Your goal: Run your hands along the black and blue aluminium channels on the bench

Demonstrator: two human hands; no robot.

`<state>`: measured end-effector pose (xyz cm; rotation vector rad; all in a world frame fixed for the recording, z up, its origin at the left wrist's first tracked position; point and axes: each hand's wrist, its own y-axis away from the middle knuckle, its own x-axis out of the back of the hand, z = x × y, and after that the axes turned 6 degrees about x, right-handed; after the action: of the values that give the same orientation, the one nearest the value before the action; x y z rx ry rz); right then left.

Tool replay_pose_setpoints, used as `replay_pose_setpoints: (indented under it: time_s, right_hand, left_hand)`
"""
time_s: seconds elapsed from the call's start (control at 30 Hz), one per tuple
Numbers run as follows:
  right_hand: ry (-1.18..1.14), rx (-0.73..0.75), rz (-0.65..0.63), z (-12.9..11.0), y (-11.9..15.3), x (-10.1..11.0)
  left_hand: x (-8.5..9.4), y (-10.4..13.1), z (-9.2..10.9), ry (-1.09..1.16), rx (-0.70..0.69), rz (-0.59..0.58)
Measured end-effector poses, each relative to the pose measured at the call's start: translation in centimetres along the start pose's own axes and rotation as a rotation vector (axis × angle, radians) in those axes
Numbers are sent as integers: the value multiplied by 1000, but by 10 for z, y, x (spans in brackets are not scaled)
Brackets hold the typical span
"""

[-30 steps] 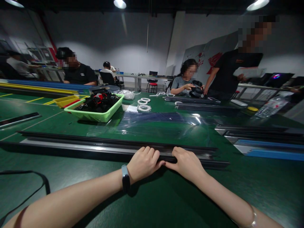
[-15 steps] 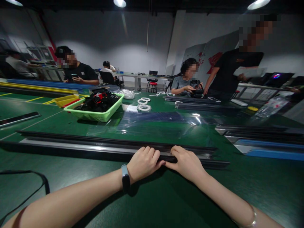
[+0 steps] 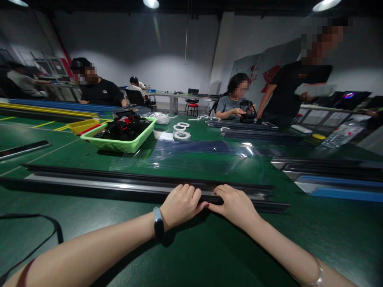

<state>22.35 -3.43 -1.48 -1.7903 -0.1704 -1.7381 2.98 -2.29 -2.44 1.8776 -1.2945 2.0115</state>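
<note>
A long black metal profile (image 3: 89, 184) with a pale strip along its channel lies across the green table (image 3: 209, 251). My left hand (image 3: 182, 205) grips its near edge right of the middle, fingers curled over into the channel and thumb at the front. Close beside it, my right hand (image 3: 235, 205) holds the same edge, fingertips over the top and thumb along the front. The two thumb tips meet or nearly meet. The undersides of the fingers are hidden by the profile.
Clear plastic sheeting (image 3: 191, 153) lies behind the profile. A green basket (image 3: 131, 147) of black and red items stands back left. White rings (image 3: 182, 135) lie near it. More profiles (image 3: 338, 194) rest at right, near a bottle (image 3: 341, 133). A black strap (image 3: 56, 227) lies front left.
My hands and the profile have barely moved. Across the table at left, the seated person's hands have lowered and spread apart.
</note>
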Motion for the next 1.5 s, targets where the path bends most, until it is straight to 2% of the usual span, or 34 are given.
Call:
replay_pose_setpoints:
  time_s: [0.27, 0.57, 0.87, 1.07, 1.27, 1.5]
  right_hand:
    - [9, -2, -15, -2, 0, 3]
    - [158, -51, 4, -12, 4, 6]
    - [140, -63, -13, -10, 3, 5]
    - [103, -51, -25, -6, 2, 3]
    - [88, -25, -26, -8, 2, 5]
    - [119, -6, -2, -6, 0, 12]
  left_hand:
    - [0, 0, 0, -3, -8, -2]
    - [0, 0, 0, -6, -3, -7]
    - [0, 0, 0, 3, -3, 6]
    - [2, -1, 1, 12, -32, 33]
    - [4, -2, 2, -11, -123, 20]
    - [0, -1, 1, -14, -16, 72]
